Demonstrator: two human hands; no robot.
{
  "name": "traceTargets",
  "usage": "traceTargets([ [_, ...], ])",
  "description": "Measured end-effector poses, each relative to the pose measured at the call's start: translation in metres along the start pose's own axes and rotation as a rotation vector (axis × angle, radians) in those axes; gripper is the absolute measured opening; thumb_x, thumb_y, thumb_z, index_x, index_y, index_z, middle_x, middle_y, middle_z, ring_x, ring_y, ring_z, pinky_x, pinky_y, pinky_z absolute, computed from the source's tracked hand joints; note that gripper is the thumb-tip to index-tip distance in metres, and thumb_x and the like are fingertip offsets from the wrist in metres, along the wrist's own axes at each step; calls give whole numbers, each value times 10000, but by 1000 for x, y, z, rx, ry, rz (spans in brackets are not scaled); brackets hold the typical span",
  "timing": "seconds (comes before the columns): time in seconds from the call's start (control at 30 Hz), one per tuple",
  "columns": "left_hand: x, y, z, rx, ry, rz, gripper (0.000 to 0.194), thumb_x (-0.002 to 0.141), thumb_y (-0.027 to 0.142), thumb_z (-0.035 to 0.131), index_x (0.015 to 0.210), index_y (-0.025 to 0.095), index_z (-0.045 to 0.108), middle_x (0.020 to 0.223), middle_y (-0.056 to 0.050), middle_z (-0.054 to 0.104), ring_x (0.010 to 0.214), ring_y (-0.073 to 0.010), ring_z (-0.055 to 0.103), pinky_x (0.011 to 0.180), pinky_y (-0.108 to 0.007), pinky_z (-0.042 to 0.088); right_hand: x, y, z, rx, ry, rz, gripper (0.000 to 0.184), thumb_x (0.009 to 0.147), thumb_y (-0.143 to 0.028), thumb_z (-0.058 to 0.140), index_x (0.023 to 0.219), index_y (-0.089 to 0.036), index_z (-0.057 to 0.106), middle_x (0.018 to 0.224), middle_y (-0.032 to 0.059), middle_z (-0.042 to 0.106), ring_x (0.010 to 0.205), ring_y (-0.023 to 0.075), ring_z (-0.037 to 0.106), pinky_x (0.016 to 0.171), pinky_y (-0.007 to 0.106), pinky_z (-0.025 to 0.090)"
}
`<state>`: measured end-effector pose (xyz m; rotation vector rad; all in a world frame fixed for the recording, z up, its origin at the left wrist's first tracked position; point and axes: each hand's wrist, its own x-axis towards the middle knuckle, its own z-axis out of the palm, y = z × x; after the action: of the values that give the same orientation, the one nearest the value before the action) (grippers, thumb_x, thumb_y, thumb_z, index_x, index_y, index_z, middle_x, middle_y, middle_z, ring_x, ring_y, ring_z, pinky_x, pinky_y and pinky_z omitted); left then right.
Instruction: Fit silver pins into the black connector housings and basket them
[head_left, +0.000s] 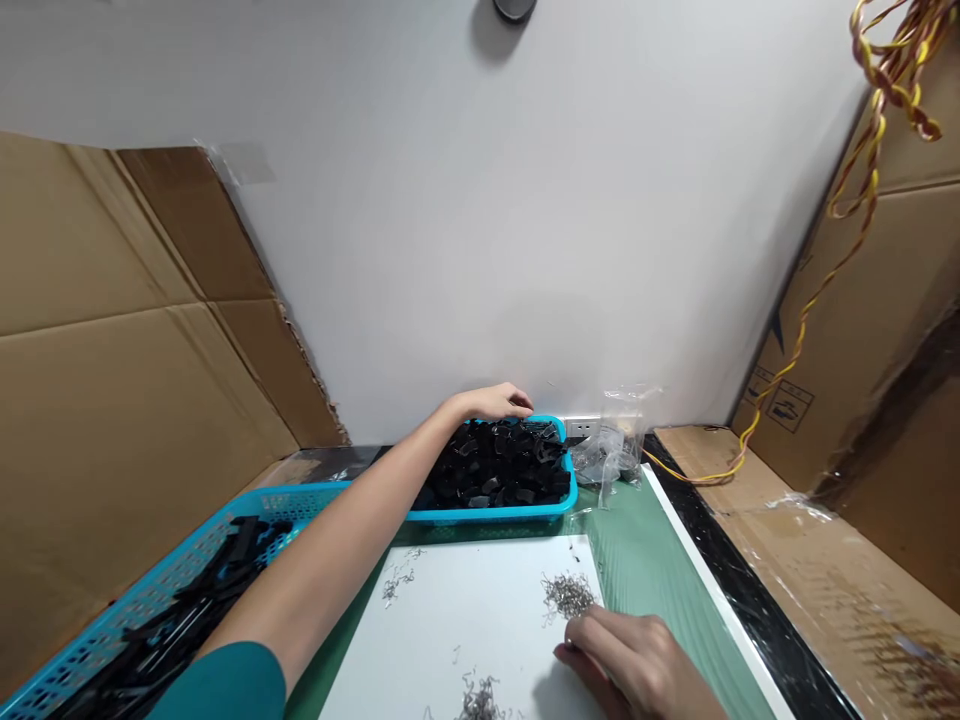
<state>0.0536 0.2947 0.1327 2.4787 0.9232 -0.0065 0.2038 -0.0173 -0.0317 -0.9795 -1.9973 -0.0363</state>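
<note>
My left hand [496, 402] reaches over the far part of a blue basket [495, 514] heaped with small black plastic parts [499, 465]. Its fingers are loosely bent and apart, and I see nothing in them. On the white board [457, 610], my right hand [637, 660] is pinched closed beside a pile of small bent metal wire pieces [568, 596]. A tiny glint shows at its fingertips, but what they hold is too small to make out. More wire pieces [481, 700] lie at the board's near edge, and a few loose ones [397, 578] at its far left.
A second blue basket [142, 595] with long black parts stands at the left. Behind the board's right corner are clear plastic bags [611, 455] by a wall socket [581, 427]. Cardboard [112, 300] flanks both sides. Yellow-brown twisted wire [802, 320] hangs at the right.
</note>
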Motion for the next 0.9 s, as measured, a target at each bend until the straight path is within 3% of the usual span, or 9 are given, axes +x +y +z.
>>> traceTargets([
  [0.17,-46,4,-22,-29,45,-40,522,874,558,637,1220,183,748,1150,-96,778,1080,-236,661,907,-279,486,6,0,-9,6,-30,4,294,1086,-177,416,849,-204,587,664,-8,611,529,125,569,486,269,333],
  [0.33,-130,-19,-37,-161,304,-129,487,856,583,633,1065,161,756,1087,-128,761,955,-222,685,823,-307,524,4,-4,-27,11,-121,16,257,1092,-152,383,1077,-179,638,747,21,691,597,152,656,549,257,437],
  [0.5,-220,-57,-7,164,545,-419,392,877,493,533,959,162,727,893,-85,740,808,-209,649,751,-300,500,0,-8,-37,-51,-221,4,271,1082,-164,388,1098,-209,655,812,37,737,644,178,715,562,274,447],
  [0.63,-277,-76,25,271,500,-561,248,801,402,576,862,204,712,911,-79,746,855,-245,668,762,-310,487,-1,-12,-34,-98,-306,-15,296,1098,-211,374,1030,-222,662,766,22,727,578,181,698,520,297,398],
  [0.77,-308,-88,42,358,475,-679,189,799,397,596,735,230,660,803,-71,726,797,-268,679,708,-318,449,-2,-11,-32,-122,-364,0,314,1103,-225,367,1002,-239,664,767,17,732,582,178,703,522,293,384],
  [0.9,-315,-98,55,404,432,-730,231,788,404,646,651,230,580,741,-46,711,784,-256,675,704,-311,421,-4,-7,-33,-79,-340,59,298,1086,-243,420,979,-258,697,781,23,757,573,174,705,513,274,402],
])
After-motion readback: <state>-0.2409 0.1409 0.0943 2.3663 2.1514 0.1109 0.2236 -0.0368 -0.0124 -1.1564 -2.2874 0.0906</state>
